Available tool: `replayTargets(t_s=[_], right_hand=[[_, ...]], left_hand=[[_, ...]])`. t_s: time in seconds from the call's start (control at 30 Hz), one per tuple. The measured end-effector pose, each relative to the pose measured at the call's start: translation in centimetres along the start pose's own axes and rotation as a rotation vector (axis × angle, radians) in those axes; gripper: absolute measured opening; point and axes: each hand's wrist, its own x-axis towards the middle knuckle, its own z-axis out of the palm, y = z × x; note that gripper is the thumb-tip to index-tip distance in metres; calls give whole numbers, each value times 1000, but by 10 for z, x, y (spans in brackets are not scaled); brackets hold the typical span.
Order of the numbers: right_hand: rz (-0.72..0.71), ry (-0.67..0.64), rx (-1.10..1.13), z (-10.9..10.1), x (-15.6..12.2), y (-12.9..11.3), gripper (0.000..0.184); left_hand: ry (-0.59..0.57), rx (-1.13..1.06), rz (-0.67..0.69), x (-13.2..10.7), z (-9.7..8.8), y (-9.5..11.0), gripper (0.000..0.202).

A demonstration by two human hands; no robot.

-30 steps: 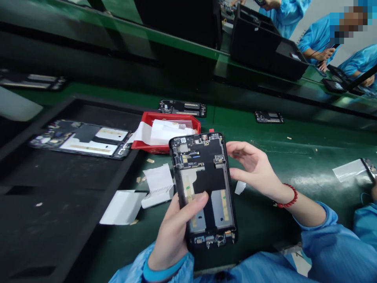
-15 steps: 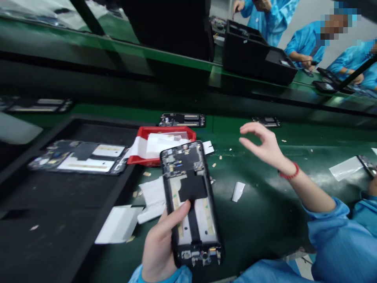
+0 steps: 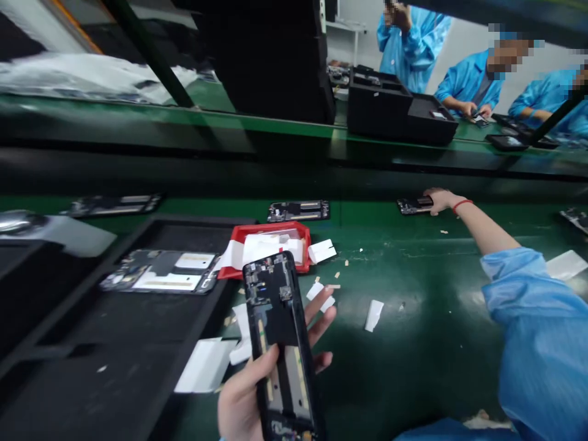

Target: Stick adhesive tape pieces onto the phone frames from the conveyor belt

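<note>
A workroom with a green table [image 3: 422, 294] running across the view; a raised shelf [image 3: 215, 99] behind it bears black boxes [image 3: 379, 104], and people [image 3: 471, 79] in blue coats are beyond, to the right of the red bin [image 3: 232, 272], the landmark for all places given here. The left hand [image 3: 241, 395] holds the first phone [image 3: 278, 318], its inner parts bare, in front of the red bin: the thumb lies across its face, other fingers show past its right edge, and the grip is narrow, around the body. The upper end of this phone overlaps the near edge of the bin in this view. The right hand [image 3: 440, 201], with a red bracelet [image 3: 462, 204] at the wrist, is well to the right of the bin, at the right end of a second phone [image 3: 410, 206] on the table; thumb and fingers span that end, but how firmly they press cannot be told. White paper [image 3: 271, 248] lies in the bin and hangs over its left side. A third phone [image 3: 298, 211] lies just behind the bin; a fourth [image 3: 168, 271] rests on a black tray [image 3: 147, 318] to its left. A folded card [image 3: 323, 251] lies just right of the bin, and a paper scrap [image 3: 374, 315] lies nearer and farther right
</note>
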Motion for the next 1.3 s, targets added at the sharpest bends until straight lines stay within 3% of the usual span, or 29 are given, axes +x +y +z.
replayTargets(t_s=[0.1,0.17,0.27,0.33,0.43,0.57,0.67,0.73,0.8,0.9,0.97,1.1,1.3], right_hand=[[-79,-10,71,-5,-7,6,37],[-155,8,128,-7,-19,-3,44],[-316,22,237,-4,-45,-35,71],[-419,11,317,3,-62,-62,80],[-496,-8,425,16,-78,-95,78],[-509,2,581,21,-98,-121,66],[-552,69,742,9,-143,-141,43],[-620,100,879,-4,-189,-157,45],[-745,56,1125,-16,-236,-171,50],[-834,-72,1393,-26,-284,-185,38],[-821,-123,1452,-27,-296,-188,31],[-834,-138,1508,-26,-296,-188,24],[-822,51,1446,-26,-302,-187,22]], left_hand=[[6,46,17,4,-2,-3,37],[6,78,31,7,1,-5,36],[-6,126,35,10,11,-7,35],[-22,170,19,9,15,-8,30],[-37,232,4,-1,13,-12,11],[64,268,51,-24,5,-24,16],[35,309,63,-39,10,-33,29],[-52,339,33,-46,20,-39,34],[-104,357,13,-52,31,-46,26],[-6,348,73,-59,40,-59,18],[62,354,109,-63,40,-67,18],[64,402,149,-68,36,-78,21],[123,349,189,-69,58,-86,18]])
